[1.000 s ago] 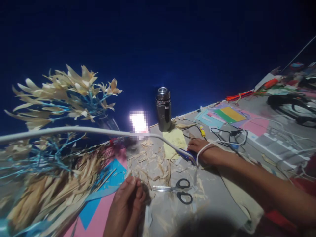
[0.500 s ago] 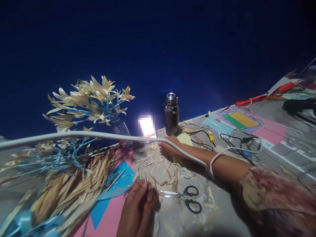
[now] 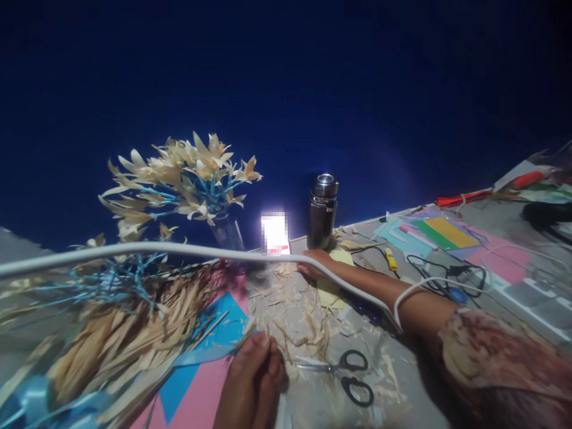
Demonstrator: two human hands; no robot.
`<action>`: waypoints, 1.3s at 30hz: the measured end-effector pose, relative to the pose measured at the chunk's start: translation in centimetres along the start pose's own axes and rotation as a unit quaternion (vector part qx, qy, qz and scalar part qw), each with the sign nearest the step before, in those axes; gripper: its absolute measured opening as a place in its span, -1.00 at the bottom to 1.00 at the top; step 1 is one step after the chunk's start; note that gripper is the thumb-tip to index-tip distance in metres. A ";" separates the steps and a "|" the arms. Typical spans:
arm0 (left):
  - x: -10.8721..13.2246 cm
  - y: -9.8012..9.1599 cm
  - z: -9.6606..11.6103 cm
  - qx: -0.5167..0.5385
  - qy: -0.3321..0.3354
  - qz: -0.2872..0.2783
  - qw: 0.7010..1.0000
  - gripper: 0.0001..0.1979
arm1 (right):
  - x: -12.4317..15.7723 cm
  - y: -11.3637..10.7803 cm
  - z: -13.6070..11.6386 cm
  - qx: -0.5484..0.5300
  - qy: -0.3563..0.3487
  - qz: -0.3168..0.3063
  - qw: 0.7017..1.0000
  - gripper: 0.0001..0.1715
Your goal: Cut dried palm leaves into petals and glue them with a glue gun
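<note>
My right hand point(image 3: 314, 263) reaches far across the table, resting near a bright pixelated screen point(image 3: 274, 233) and a steel flask point(image 3: 322, 211), over a yellow paper sheet point(image 3: 331, 291). Its fingers are too small and dim to read. A white cable point(image 3: 187, 251) runs across the view and loops over my right forearm. My left hand point(image 3: 252, 382) lies at the near edge with its fingers pressed together on pink and blue paper point(image 3: 195, 381); whether it holds anything is hidden. Black-handled scissors point(image 3: 347, 373) lie open among cream paper scraps.
A vase of cream paper flowers on blue stems point(image 3: 187, 179) stands at the back left. A heap of cut paper leaves point(image 3: 111, 333) fills the left. Coloured sheets point(image 3: 435, 231), black wires point(image 3: 451, 277) and a white power strip point(image 3: 531, 298) lie to the right.
My right hand moved from the middle right of the table forward and left toward the bright screen. The view shifted right. My left hand stayed closed at the near edge.
</note>
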State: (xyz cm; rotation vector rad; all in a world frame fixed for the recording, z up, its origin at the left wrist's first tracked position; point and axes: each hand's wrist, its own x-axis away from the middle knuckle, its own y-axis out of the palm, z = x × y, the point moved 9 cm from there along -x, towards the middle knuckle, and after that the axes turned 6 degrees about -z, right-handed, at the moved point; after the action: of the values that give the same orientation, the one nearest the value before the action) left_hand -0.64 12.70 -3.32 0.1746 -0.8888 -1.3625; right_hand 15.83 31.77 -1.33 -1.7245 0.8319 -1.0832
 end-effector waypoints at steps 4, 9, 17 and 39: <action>0.2 -0.3 0.0 0.010 0.007 0.023 1.000 -0.63 | 0.0 -0.5 -0.2 -0.022 -0.005 0.020 1.000 -0.77; 0.1 -0.2 0.1 0.001 0.014 0.006 1.000 -0.63 | -0.5 -0.6 -0.7 -0.071 -0.017 0.027 0.997 -0.89; -0.1 -1.1 0.1 0.021 0.000 0.016 1.000 -0.64 | 1.7 -0.8 -1.1 -0.308 -0.063 -0.020 0.949 -0.78; 2.5 3.1 1.9 -0.133 0.081 0.000 0.988 -0.60 | 14.2 3.2 -7.8 -0.627 -0.147 -0.134 0.754 -0.67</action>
State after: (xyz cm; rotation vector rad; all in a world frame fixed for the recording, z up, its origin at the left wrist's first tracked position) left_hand 0.45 11.93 0.93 0.0782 -0.5654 -1.4317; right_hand 13.89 15.62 1.62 -3.1023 1.2434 -0.2618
